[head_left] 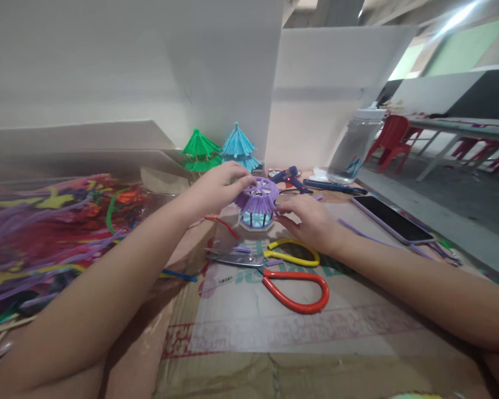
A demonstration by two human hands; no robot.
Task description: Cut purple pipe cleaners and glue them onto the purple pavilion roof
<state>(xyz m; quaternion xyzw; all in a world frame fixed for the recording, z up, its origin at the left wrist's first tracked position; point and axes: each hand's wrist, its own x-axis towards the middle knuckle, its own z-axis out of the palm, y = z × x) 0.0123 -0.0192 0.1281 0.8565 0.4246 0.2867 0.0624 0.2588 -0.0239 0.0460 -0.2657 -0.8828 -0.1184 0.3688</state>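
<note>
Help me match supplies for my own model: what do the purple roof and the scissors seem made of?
Purple roof: probably matte pipe cleaners, judging by the fuzzy-looking strips.
Scissors: grey metal blades, by their sheen; glossy yellow and red handles, likely plastic-coated, though they could be solid plastic.

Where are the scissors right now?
In the head view, the scissors lie open on the work surface near the middle, just in front of the small purple-roofed model, their red and yellow handles pointing right.

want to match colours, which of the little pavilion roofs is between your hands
The purple one, held between both hands; the green and blue ones stand behind.
</note>
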